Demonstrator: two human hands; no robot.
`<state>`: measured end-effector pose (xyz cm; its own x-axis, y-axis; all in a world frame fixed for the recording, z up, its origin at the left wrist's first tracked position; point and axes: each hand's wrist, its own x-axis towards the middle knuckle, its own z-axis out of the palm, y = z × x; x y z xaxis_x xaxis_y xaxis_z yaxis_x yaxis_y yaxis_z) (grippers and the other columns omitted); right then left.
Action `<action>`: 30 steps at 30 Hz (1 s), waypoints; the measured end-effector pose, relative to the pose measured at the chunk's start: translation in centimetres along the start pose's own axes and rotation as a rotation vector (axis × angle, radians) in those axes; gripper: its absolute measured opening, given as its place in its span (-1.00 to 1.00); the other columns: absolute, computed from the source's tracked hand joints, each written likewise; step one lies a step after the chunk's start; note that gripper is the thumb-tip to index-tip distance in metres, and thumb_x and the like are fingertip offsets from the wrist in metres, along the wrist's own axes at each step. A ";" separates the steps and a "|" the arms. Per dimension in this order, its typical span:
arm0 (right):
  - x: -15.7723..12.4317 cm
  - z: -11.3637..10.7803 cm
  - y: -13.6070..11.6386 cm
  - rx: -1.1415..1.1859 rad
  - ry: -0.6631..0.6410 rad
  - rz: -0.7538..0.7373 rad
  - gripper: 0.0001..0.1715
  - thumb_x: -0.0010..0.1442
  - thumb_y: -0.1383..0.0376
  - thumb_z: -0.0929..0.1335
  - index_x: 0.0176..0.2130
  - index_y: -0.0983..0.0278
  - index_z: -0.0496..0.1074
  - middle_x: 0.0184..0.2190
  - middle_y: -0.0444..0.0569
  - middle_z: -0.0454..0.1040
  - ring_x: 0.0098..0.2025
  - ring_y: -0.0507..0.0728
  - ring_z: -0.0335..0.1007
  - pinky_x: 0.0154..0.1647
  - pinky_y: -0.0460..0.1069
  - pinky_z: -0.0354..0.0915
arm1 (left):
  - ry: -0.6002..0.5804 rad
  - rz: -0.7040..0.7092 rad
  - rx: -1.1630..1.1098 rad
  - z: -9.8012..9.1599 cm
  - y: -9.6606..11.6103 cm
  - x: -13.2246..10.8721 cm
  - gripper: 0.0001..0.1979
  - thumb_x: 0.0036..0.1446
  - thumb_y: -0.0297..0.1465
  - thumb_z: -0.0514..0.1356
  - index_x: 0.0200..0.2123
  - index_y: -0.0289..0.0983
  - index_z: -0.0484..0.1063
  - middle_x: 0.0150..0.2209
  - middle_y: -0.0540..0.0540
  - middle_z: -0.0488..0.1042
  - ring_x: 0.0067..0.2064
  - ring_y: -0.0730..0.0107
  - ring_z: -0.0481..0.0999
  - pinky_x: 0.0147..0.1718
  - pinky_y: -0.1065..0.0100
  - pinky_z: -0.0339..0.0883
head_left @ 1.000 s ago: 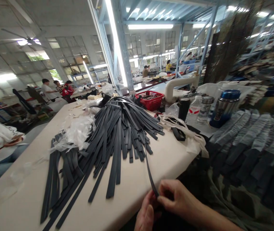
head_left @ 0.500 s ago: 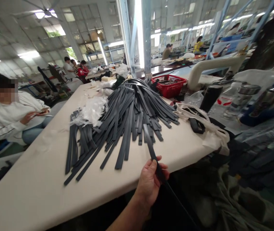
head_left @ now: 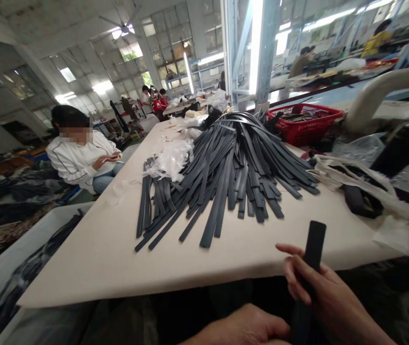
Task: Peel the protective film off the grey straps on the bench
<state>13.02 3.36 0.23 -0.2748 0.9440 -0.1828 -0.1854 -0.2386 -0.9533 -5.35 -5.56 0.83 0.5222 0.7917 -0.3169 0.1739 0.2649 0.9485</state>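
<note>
My right hand (head_left: 314, 282) is closed around a dark grey strap (head_left: 315, 242) near its rounded upper end, which stands up above the fingers. The index finger sticks out to the left. Lower down, at the bottom edge of the view, my left hand (head_left: 247, 328) is closed against the lower part of the same strap; its fingertips are cut off by the frame. Beyond my hands a large heap of similar dark grey straps (head_left: 222, 167) fans out over the cream-coloured table (head_left: 118, 268).
Crumpled white plastic (head_left: 174, 158) lies left of the heap. A red basket (head_left: 305, 125) stands behind it at the right, with a cloth bag (head_left: 355, 177) nearer. A person in white (head_left: 78, 158) sits to the left, beside a white bin (head_left: 57, 218) holding dark strips.
The strap has been drawn off the heap to the lower right, in front of the table edge. My right hand has come into view on it. The view has turned left.
</note>
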 end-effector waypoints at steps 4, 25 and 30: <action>4.3 -1.1 -1.7 -0.251 0.151 -0.312 -0.35 0.25 -0.18 0.28 0.04 0.25 0.37 -0.54 -0.14 0.41 -0.69 -0.01 0.10 -0.70 -0.09 0.11 | 0.485 0.261 0.480 -9.2 3.6 -0.5 -0.69 0.26 -0.22 0.12 -0.14 -0.20 0.61 -0.17 -0.11 0.65 -0.11 0.23 0.59 -0.03 0.31 0.37; 7.3 -3.4 1.6 -0.819 0.284 -0.448 -0.49 0.32 -0.11 0.17 -0.25 0.16 0.47 -0.43 -0.04 0.53 -0.65 0.08 0.27 -0.57 0.00 0.25 | 1.315 -0.109 0.445 -37.3 7.0 6.9 -0.75 0.20 -0.26 0.21 -0.26 -0.35 0.53 -0.05 -0.24 0.57 0.12 0.11 0.46 0.16 -0.01 0.24; 7.5 -3.2 0.9 -0.806 0.242 -0.480 -0.43 0.31 -0.14 0.17 -0.20 0.20 0.50 -0.46 -0.06 0.53 -0.65 0.07 0.29 -0.56 -0.01 0.27 | 1.196 0.157 0.008 -31.8 6.9 4.0 -0.70 0.22 -0.28 0.14 -0.12 -0.36 0.49 -0.16 -0.24 0.63 -0.14 0.25 0.62 -0.08 0.21 0.46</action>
<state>13.85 10.93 -2.74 -0.1197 0.9431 0.3103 0.4999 0.3273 -0.8019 -28.67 16.92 6.06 -0.5647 0.8253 0.0056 0.1850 0.1199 0.9754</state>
